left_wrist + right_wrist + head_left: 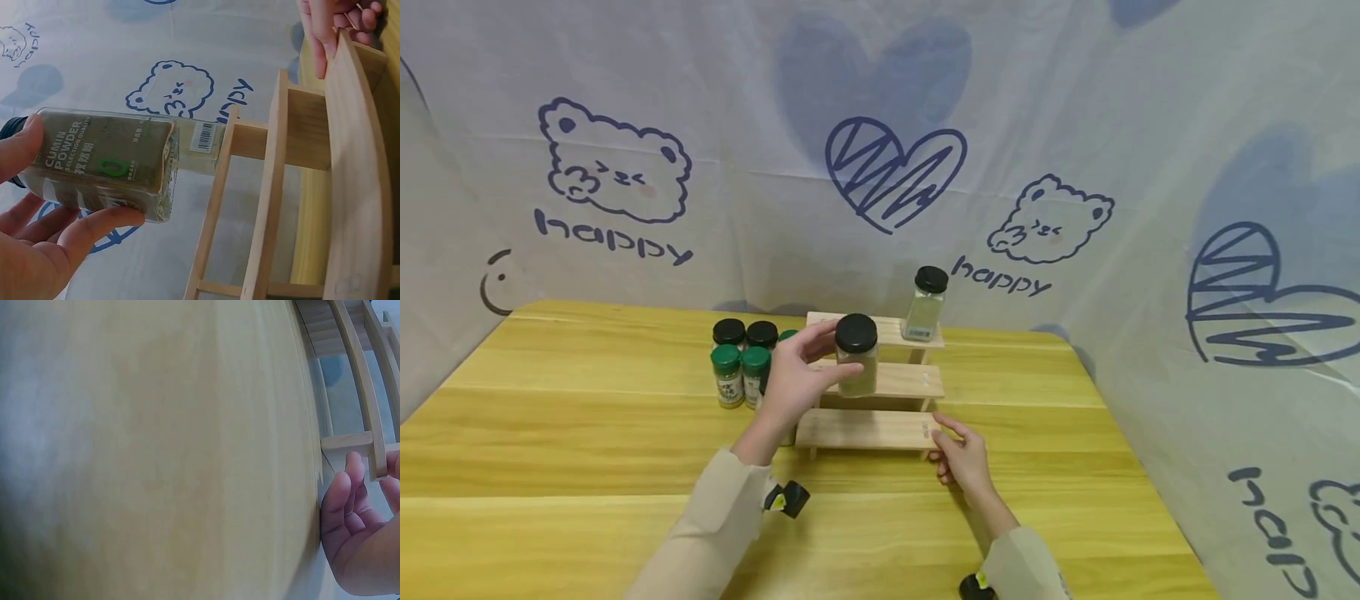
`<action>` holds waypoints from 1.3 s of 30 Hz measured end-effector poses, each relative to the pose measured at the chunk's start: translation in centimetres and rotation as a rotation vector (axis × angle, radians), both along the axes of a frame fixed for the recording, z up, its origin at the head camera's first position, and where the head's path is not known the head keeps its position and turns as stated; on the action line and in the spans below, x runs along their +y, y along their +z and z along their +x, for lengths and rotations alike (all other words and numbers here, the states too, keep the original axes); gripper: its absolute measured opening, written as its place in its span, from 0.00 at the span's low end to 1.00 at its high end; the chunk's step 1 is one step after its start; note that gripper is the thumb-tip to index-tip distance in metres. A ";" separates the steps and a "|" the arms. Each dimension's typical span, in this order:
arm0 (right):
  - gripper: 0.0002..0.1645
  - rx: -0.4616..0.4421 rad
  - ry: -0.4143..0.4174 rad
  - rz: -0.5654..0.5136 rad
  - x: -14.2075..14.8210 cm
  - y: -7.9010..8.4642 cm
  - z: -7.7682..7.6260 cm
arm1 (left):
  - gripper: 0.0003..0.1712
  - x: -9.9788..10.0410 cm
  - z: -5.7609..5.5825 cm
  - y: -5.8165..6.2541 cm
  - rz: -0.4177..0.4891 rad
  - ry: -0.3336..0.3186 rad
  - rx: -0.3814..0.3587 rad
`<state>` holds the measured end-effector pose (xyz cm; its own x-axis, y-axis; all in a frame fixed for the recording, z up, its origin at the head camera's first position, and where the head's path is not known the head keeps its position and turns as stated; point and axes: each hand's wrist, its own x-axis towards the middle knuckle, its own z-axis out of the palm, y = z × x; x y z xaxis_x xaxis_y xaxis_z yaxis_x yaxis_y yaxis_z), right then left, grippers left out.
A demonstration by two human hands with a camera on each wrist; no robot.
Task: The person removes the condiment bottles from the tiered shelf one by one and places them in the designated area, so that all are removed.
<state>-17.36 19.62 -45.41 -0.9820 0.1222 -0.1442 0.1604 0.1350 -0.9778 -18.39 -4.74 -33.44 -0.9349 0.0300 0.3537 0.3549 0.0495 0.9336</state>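
Note:
My left hand (792, 379) grips a glass jar of cumin powder (860, 377) with a black lid, fingers on one side and thumb on the other. The jar is held upright in front of the upper steps of a three-tier wooden rack (861, 429). Its label (65, 147) is readable in the left wrist view. Down at the rack's front right corner, my right hand (964, 462) pinches the end of the lowest step. In the right wrist view, that hand (362, 534) has its fingertips at the step's edge. Another black-lidded jar (923, 315) stands on the top step, right end.
Left of the rack, several spice jars stand close together, some with green lids (726, 357), some with black lids (728, 331); my left hand partly hides them. The rack stands on a yellow wooden table (587, 433), with a printed cloth (745, 100) hanging behind.

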 end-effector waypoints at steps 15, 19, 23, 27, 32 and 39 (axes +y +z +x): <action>0.22 -0.012 -0.002 -0.018 0.0 0.2 0.2 | 0.29 -1.5 1.8 -1.6 0.044 -0.028 0.035; 0.22 -0.012 0.001 -0.018 -0.1 0.2 0.2 | 0.29 -2.0 2.4 -1.6 0.058 -0.022 0.032; 0.22 -0.017 -0.002 -0.016 -0.1 0.2 0.1 | 0.30 -2.5 2.9 -1.7 0.054 -0.018 0.007; 0.22 -0.021 -0.009 -0.012 -0.1 0.2 0.1 | 0.31 -3.1 3.4 -2.1 0.039 -0.014 0.000; 0.22 -0.021 -0.009 -0.013 -0.1 0.2 0.1 | 0.30 -3.8 3.8 -2.9 0.028 -0.025 0.052; 0.22 -0.015 -0.016 -0.012 -0.1 -0.1 0.0 | 0.28 -4.9 4.3 -3.7 0.021 -0.065 0.154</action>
